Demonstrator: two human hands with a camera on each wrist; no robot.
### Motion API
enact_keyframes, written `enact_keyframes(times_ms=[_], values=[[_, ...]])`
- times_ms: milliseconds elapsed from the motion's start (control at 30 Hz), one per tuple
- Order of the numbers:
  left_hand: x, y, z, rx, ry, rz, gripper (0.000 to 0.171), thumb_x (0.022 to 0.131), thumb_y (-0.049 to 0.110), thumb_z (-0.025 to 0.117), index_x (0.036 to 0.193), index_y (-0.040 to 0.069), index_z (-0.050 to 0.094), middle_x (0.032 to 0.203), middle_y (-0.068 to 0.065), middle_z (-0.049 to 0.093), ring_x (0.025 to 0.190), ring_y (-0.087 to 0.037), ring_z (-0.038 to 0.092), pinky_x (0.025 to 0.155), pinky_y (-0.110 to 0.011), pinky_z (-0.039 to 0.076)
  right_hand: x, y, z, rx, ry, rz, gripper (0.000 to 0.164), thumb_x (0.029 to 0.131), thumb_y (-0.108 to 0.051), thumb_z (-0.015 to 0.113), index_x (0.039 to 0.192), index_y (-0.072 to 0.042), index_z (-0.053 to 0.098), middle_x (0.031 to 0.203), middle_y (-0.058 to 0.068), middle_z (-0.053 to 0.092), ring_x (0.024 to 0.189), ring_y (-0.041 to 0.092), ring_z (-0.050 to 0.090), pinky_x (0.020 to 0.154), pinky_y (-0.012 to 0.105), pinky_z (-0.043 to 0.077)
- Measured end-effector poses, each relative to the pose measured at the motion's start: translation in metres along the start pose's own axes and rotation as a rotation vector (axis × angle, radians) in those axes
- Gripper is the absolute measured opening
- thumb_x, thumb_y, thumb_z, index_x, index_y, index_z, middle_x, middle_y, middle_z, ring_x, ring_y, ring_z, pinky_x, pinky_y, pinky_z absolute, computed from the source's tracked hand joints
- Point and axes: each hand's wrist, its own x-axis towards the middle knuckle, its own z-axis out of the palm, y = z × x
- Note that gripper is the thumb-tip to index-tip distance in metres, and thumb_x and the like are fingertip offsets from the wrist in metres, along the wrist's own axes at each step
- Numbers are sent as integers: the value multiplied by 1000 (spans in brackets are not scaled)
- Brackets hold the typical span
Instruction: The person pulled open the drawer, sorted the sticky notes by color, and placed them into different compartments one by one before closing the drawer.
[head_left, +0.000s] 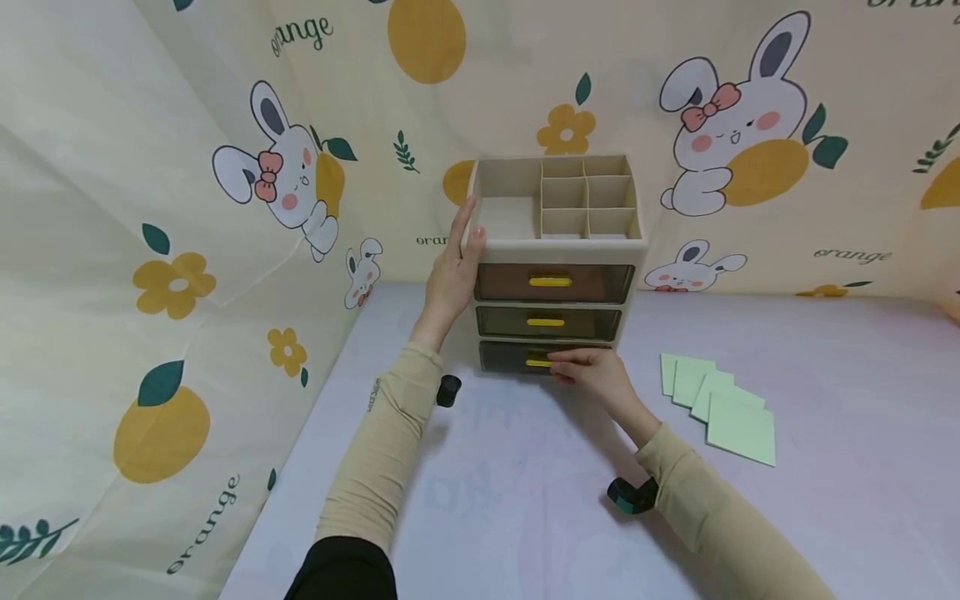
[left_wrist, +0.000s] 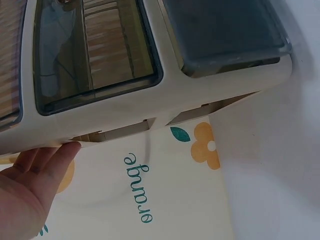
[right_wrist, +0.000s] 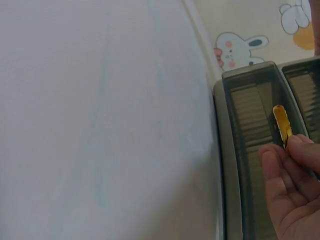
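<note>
A cream desktop drawer organizer stands against the patterned backdrop, with an open divided top and three dark see-through drawers. My left hand rests on its left side with fingers fairly straight; the left wrist view shows that hand touching the cream side wall. At the lowest drawer, my right hand pinches the yellow handle between thumb and fingers. In the left wrist view this bottom drawer juts a little out of the frame. The middle drawer sits flush.
Several pale green square cards lie fanned out on the white table, right of the organizer. The backdrop with rabbits and oranges rises behind and along the left. A dark wrist camera hangs at the right sleeve.
</note>
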Motion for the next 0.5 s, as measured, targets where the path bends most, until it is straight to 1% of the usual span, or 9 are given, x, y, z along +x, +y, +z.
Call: enact_keyframes(times_ms=[100, 233, 500], values=[[-1, 1, -1, -2, -4, 0, 48, 92, 63, 22, 138, 62, 7, 154, -1, 28, 120, -43, 51, 77, -59, 48, -6, 0, -1, -6, -12, -6, 27, 89, -19, 62, 111, -5, 69, 101, 14, 72, 86, 17, 71, 79, 35, 55], [-1, 1, -1, -5, -8, -3, 48, 92, 65, 22, 137, 63, 6, 154, -2, 29, 122, -44, 50, 80, -61, 47, -13, -1, -1, -23, -24, -5, 27, 88, -19, 63, 111, -5, 69, 102, 14, 72, 83, 12, 70, 78, 32, 55], [0, 1, -1, -8, -11, -4, 48, 92, 64, 22, 137, 63, 7, 154, -4, 29, 124, -43, 48, 82, -63, 46, -32, -1, -1, 5, -63, 46, 31, 89, -21, 63, 115, -5, 67, 106, 14, 70, 89, 17, 70, 81, 34, 55]])
